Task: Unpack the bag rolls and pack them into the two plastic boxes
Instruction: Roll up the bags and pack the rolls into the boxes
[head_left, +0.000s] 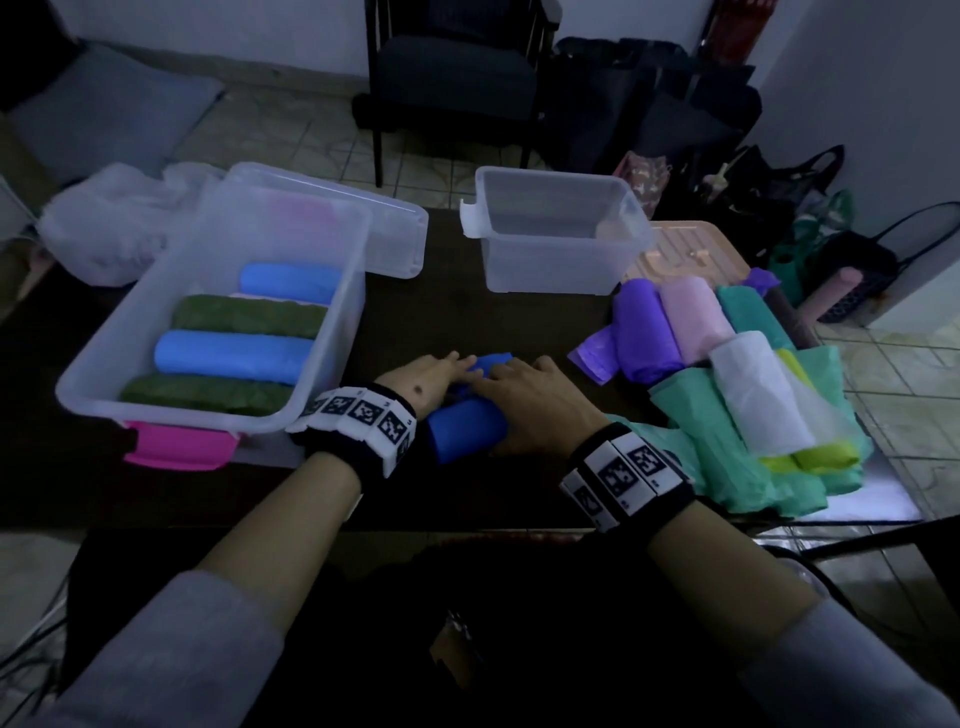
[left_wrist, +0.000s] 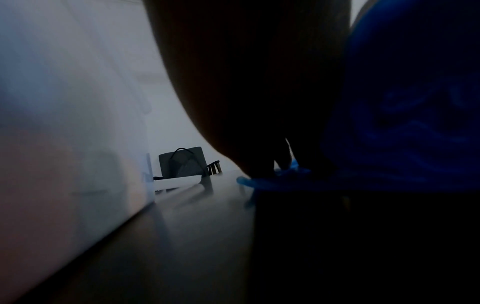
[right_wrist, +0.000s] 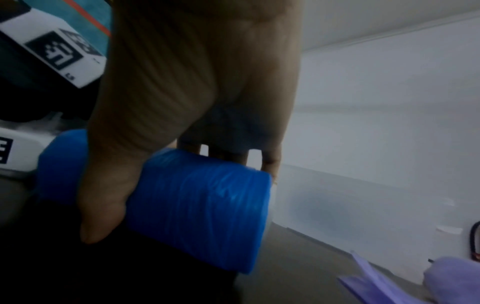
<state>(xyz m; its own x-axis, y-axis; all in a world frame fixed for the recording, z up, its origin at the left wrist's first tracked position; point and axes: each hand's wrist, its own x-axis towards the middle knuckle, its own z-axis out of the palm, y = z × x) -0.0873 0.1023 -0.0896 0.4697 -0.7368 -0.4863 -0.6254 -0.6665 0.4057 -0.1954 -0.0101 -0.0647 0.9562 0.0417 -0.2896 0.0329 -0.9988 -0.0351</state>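
A dark blue bag roll (head_left: 467, 431) lies on the dark table between both hands. My left hand (head_left: 431, 371) rests on its far end with straight fingers, and in the left wrist view the fingertips (left_wrist: 262, 166) press a loose blue flap beside the roll (left_wrist: 402, 102). My right hand (head_left: 535, 395) grips the roll (right_wrist: 197, 205), thumb (right_wrist: 98, 226) on the near side and fingers over the far side. The left plastic box (head_left: 343, 312) holds two light blue and two green rolls. The right plastic box (head_left: 550, 260) holds nothing.
To the right lies a pile of rolls: purple (head_left: 644, 332), pink (head_left: 696, 317), white (head_left: 758, 389), yellow-green (head_left: 826, 452), on loose teal bags (head_left: 727, 467). A clear lid (head_left: 395, 234) lies behind the left box, and a white plastic bag (head_left: 104, 223) sits far left. A chair (head_left: 457, 67) stands beyond the table.
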